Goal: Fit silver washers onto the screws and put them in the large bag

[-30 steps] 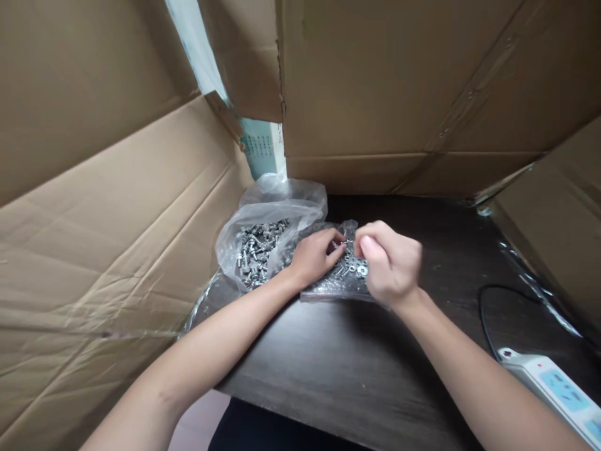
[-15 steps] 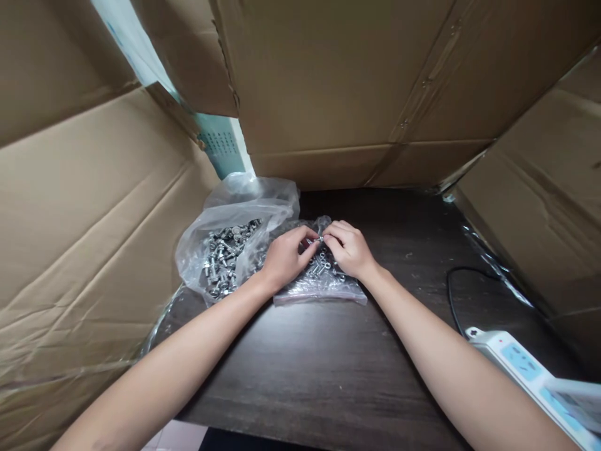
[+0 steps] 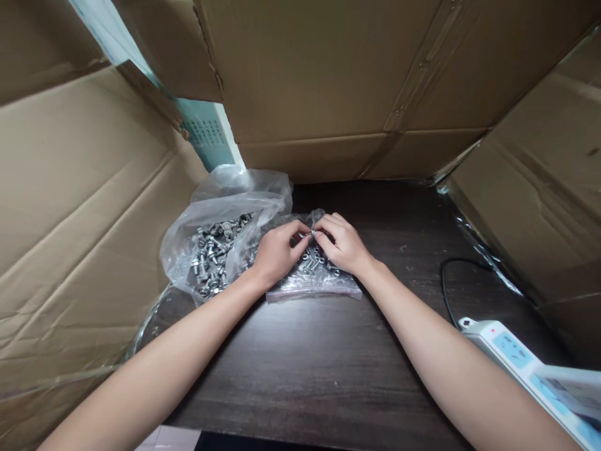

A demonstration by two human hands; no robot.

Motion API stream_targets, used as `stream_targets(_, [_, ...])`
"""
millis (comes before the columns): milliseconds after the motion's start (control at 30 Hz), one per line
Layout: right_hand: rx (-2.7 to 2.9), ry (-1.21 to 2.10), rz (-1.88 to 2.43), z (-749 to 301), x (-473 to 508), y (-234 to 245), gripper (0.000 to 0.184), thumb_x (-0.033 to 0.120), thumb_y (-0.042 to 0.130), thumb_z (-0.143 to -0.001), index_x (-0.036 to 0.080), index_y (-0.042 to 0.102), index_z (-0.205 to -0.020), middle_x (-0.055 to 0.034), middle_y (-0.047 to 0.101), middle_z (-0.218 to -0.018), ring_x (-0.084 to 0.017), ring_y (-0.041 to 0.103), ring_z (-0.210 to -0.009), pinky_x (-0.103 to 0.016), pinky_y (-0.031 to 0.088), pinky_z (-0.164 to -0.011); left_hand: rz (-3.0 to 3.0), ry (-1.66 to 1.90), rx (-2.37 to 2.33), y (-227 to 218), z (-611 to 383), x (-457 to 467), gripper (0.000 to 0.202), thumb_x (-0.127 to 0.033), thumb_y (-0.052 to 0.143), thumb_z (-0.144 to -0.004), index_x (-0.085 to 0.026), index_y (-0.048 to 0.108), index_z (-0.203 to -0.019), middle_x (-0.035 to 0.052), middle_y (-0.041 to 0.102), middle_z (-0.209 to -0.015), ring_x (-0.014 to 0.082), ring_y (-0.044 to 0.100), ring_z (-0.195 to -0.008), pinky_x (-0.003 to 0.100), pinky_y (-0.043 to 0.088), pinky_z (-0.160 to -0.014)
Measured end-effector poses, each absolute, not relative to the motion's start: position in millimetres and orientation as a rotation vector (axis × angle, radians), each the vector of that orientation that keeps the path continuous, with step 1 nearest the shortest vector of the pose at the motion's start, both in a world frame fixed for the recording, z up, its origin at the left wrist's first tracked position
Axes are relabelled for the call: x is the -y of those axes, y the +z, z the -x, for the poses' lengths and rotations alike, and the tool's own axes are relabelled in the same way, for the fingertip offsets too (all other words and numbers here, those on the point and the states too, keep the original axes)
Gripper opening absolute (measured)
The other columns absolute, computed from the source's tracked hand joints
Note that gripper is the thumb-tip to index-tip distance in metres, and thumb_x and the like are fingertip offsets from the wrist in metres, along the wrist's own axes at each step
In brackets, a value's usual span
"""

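My left hand (image 3: 280,250) is closed in a pinch above a clear zip bag, with a small metal bolt (image 3: 305,235) between thumb and fingers. My right hand (image 3: 342,241) pinches at the bolt's other end, where a tiny shiny piece shows; its exact shape is too small to tell. The fingertips of both hands nearly meet. Beneath them, loose bolts and small rings (image 3: 312,262) lie on the clear zip bag (image 3: 312,291). At the left, an open plastic bag (image 3: 176,250) holds many larger bolts (image 3: 209,257).
Cardboard walls (image 3: 319,75) enclose the dark wooden table (image 3: 282,369) at the left, back and right. A white power strip (image 3: 521,363) with a black cable (image 3: 444,288) lies at the right. A green printed panel (image 3: 206,133) shows through a gap at the back left.
The whole view has shifted slightly, so everything sits a little further left and higher. Both hands still pinch the small piece, with the fingertips now closer together.
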State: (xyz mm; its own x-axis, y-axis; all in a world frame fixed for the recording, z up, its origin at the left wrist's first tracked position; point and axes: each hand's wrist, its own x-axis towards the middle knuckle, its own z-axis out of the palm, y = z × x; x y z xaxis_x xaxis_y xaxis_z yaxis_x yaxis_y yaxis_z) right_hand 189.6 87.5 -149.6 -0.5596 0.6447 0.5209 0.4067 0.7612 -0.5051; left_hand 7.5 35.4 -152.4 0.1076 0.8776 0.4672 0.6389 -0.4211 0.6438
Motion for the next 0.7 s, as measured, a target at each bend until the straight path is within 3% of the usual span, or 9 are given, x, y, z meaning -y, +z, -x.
stream_targets(167, [2.193, 0.413, 0.78, -188.9, -86.4, -149.6, 0.012, 0.021, 0.05, -0.094, 0.021, 0.061, -0.089, -0.0065, 0.064, -0.088, -0.024, 0.055, -0.085, -0.038, 0.043, -0.078, -2.11, 1.225, -1.523, -152.0, -9.2, -35.8, 0.005, -0.018, 0.065, -0.091, -0.019, 0.066, -0.096, 0.0009, 0.072, -0.084, 0.0147, 0.065, -0.073, 0.026, 0.049, -0.068])
stream_targets(333, [2.177, 0.467, 0.784, -189.4, -88.3, -151.3, 0.012, 0.02, 0.051, -0.093, 0.021, 0.058, -0.083, -0.0051, 0.062, -0.081, -0.023, 0.053, -0.081, -0.037, 0.041, -0.075, -2.152, 1.2, -1.504, -150.9, -8.5, -35.0, 0.006, -0.019, 0.064, -0.092, -0.019, 0.065, -0.098, 0.0019, 0.071, -0.087, 0.0159, 0.066, -0.076, 0.027, 0.049, -0.068])
stream_targets(700, [2.293, 0.504, 0.911, -190.0, -90.4, -149.4, 0.037, 0.026, 0.043, -0.1, 0.02, 0.046, -0.064, -0.0041, 0.06, -0.072, -0.022, 0.048, -0.076, -0.038, 0.031, -0.073, -2.19, 1.171, -1.472, -149.5, -10.1, -35.0, 0.007, -0.018, 0.064, -0.092, -0.02, 0.067, -0.098, 0.0017, 0.075, -0.094, 0.0162, 0.067, -0.078, 0.027, 0.049, -0.069])
